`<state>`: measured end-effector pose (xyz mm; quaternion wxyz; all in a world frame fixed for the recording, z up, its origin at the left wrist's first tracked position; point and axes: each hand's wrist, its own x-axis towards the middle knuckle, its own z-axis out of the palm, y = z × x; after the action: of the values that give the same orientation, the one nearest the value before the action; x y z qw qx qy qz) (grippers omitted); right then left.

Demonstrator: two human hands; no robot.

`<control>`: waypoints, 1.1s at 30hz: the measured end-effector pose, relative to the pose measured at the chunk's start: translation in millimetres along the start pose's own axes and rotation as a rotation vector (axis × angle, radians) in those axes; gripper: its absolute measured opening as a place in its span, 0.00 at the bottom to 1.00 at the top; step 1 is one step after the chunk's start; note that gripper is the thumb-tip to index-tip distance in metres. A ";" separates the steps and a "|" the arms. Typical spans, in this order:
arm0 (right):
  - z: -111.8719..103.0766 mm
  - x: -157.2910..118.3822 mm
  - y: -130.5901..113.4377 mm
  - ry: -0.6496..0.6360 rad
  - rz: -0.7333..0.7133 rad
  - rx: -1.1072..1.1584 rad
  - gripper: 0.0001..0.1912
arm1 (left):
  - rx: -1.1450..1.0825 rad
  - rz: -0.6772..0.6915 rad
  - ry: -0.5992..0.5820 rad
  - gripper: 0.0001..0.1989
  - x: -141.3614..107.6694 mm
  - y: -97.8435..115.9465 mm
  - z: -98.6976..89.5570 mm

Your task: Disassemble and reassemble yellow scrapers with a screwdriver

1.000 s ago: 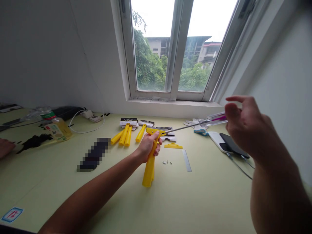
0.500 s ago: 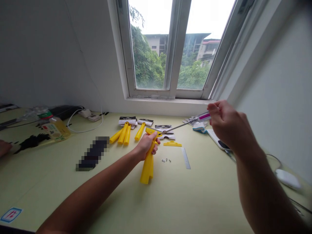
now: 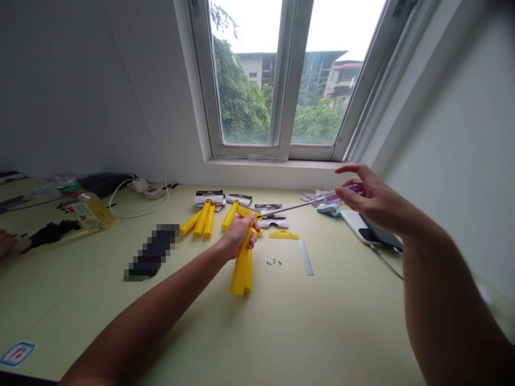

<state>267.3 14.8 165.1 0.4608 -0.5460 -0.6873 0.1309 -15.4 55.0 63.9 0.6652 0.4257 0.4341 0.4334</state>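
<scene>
My left hand (image 3: 240,234) is closed around a yellow scraper (image 3: 241,271), whose handle points down toward me. A screwdriver (image 3: 322,200) with a clear and purple handle reaches from the right, its tip at the scraper's head. My right hand (image 3: 364,195) pinches the end of that handle between thumb and fingers, with one finger raised. Right of the scraper lie a yellow clamp piece (image 3: 284,235), a flat metal blade (image 3: 306,257) and several small screws and nuts (image 3: 274,262).
Several yellow handles (image 3: 204,220) and labelled packets (image 3: 209,197) lie toward the window. A dark pixelated object (image 3: 153,252) and a bottle (image 3: 90,209) are on the left. Phones (image 3: 362,228) with a cable lie at right. Another person's hand (image 3: 6,242) shows at the far left edge.
My right hand has loosened from a fist around the screwdriver handle to a lighter grip with fingers extended. The scraper stays in my left hand. The view has shifted slightly.
</scene>
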 end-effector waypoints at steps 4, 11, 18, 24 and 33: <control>1.6 2.2 -2.5 -0.052 -0.040 0.187 0.24 | 0.042 -0.087 -0.064 0.18 -2.5 2.2 1.3; 23.4 -6.2 -34.3 0.531 -0.133 0.108 0.31 | -0.003 -0.133 -0.172 0.20 -14.7 9.3 9.0; 29.6 -8.5 -40.7 0.393 -0.293 0.702 0.18 | -0.052 -0.241 -0.257 0.23 -14.6 8.6 7.9; 44.4 -12.6 -43.1 0.507 -0.242 0.266 0.14 | -0.080 -0.237 -0.150 0.18 -11.4 3.4 10.1; 37.1 -23.3 -55.8 0.542 -0.097 -0.260 0.19 | -0.026 -0.173 -0.089 0.18 -8.9 1.2 9.7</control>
<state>202.9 -14.2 171.8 0.5595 -0.5819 -0.5755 -0.1309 -8.7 45.1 69.4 0.7241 0.3968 0.4337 0.3607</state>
